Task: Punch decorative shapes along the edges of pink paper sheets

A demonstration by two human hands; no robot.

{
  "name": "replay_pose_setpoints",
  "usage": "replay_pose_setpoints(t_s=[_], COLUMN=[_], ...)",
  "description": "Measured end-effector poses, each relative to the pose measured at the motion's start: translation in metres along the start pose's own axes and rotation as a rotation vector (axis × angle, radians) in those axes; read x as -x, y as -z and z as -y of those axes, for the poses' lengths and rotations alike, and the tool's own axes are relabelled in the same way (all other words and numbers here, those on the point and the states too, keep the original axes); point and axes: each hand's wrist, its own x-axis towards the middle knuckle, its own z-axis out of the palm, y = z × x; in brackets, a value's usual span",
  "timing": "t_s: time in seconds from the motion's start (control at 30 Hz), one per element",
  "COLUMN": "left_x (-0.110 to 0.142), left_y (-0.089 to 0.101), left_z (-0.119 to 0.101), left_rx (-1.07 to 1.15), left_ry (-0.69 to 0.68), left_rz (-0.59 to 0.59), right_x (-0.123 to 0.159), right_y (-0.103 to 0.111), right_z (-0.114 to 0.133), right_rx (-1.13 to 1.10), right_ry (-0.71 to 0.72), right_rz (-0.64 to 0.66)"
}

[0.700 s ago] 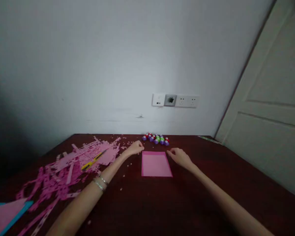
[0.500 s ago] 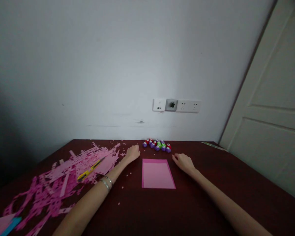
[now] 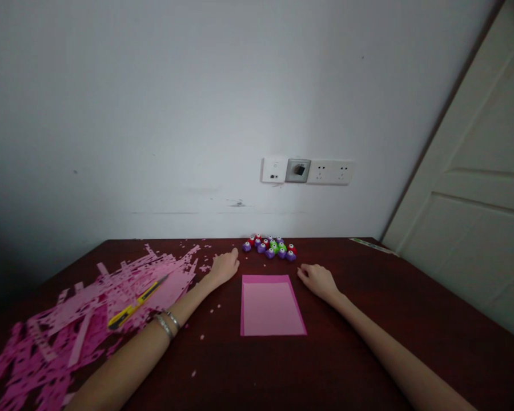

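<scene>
A light pink sheet (image 3: 269, 308) lies on a slightly larger, darker pink sheet (image 3: 265, 279) in front of me, between my forearms. My left hand (image 3: 225, 267) rests on the table just beyond the sheets' left side, its fingers curled into a loose fist with nothing showing in it. To the right of the sheets rests my right hand (image 3: 319, 281), fingers curled down and apparently holding nothing. Neither hand touches the paper. Beyond them sits a cluster of small purple, red and green craft punches (image 3: 270, 246) with white tops.
Heaped pink paper strips (image 3: 89, 314), many with punched holes, cover the table's left side. A yellow utility knife (image 3: 135, 305) lies on them. Small paper bits (image 3: 202, 337) dot the dark table (image 3: 389, 297). A patterned strip (image 3: 372, 246) lies at the back right, near wall sockets (image 3: 329, 172).
The view has shifted slightly, so the paper heap and knife appear farther left and lower. Both hands stay resting beside the sheets; nothing has been picked up.
</scene>
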Motion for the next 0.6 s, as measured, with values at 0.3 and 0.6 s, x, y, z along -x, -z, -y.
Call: replay_pose_setpoints(t_s=[0.3,0.6], left_x=[0.0016,0.0031], left_y=[0.0016,0.0025], left_z=[-0.0011,-0.0012], left_rx=[0.046,0.050], left_ry=[0.027,0.029], left_rz=[0.013,0.014], right_x=[-0.0009,0.0006], right_y=[-0.0028,-0.0010], right_z=[-0.0029,-0.0027], right_rx=[0.000,0.005], right_ry=[0.014,-0.001], right_rz=[-0.006,0.015])
